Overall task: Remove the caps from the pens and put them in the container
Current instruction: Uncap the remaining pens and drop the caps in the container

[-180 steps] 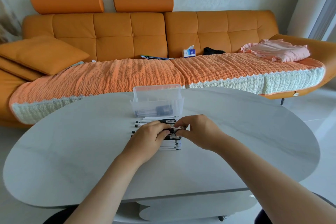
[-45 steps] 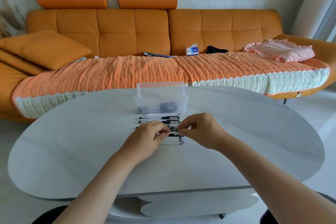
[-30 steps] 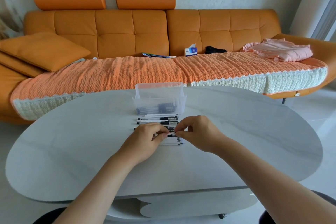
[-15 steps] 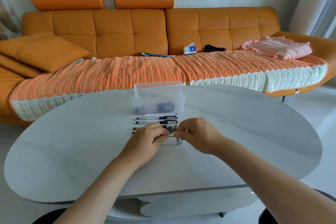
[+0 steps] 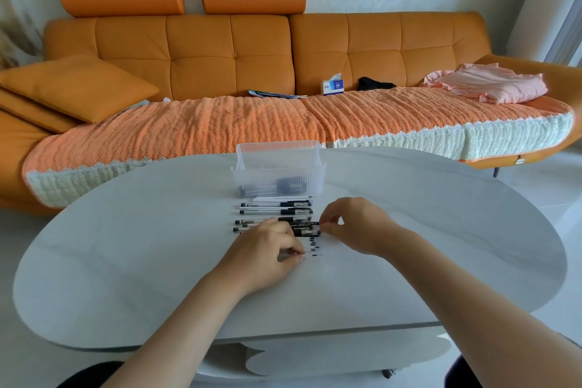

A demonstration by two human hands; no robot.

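Several black-and-white pens lie in a row on the white table, just in front of a clear plastic container with dark pens showing through its wall. My left hand lies over the near part of the row, its fingers curled round the barrel of a pen. My right hand pinches the black cap end of that pen between thumb and forefinger. The pen's left part is hidden under my left hand.
An orange sofa with an orange knitted throw stands behind the table. On it lie a tissue box, a pink garment and cushions. The oval table's surface extends well to the left and right of the pens.
My hands, close together half a second ago, have drawn apart: the left slid back toward me and the right shifted to the right, exposing the pen's black end between them.
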